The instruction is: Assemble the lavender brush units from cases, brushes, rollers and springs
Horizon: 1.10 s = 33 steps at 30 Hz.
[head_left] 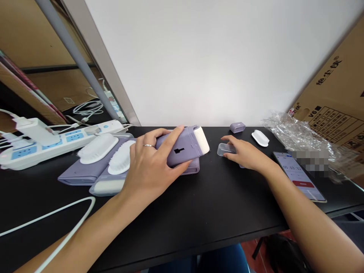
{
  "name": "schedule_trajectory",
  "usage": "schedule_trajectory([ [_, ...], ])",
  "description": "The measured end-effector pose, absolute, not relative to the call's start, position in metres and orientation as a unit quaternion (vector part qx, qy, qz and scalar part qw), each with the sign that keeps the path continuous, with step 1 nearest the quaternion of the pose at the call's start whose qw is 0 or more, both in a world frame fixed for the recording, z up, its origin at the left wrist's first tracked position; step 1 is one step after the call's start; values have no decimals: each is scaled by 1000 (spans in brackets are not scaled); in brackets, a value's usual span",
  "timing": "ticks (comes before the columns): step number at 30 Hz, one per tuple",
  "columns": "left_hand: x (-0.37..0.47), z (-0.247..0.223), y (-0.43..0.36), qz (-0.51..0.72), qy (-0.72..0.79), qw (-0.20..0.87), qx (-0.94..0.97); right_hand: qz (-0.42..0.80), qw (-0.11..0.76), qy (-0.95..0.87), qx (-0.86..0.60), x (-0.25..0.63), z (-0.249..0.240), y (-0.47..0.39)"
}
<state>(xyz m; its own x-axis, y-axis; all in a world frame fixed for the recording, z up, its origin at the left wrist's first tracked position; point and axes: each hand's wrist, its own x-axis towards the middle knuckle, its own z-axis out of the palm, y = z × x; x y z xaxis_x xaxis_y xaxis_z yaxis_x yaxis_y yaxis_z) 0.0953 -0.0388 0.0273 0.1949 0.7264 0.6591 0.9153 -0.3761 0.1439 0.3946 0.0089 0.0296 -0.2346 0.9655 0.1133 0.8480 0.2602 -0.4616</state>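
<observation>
My left hand (156, 159) is closed round a purple case (186, 146) with a ribbed cream end, tilted above another purple piece (192, 167). My right hand (239, 151) is at a small clear plastic cover (223, 149), its thumb and fingers around the near edge; a bit of purple shows under the palm. Left of my left hand, purple cases (82, 168) lie with white bristled pieces (98, 148) on top. A small purple block (237, 127) and a white bristled piece (260, 138) sit beyond my right hand.
A white power strip (74, 137) with plugs lies at the left, and a white cable (68, 206) loops in front. At the right are a phone (300, 176) showing a timer, crumpled clear plastic (295, 134) and a cardboard box (335, 94). A white wall (193, 60) stands behind.
</observation>
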Motion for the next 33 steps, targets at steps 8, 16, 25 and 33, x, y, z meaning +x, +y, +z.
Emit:
schedule_trajectory([
  [8,98,23,-42,-331,-518,155,-773,431,478,-619,-450,370,49,-5],
  [16,101,20,-44,-325,-496,171,-787,508,465,-623,-370,355,44,-15],
  [25,100,19,-43,-329,-489,176,-789,537,462,-608,-359,341,40,-19],
  [33,100,21,-45,-320,-511,158,-782,513,489,-604,-365,340,43,-21],
])
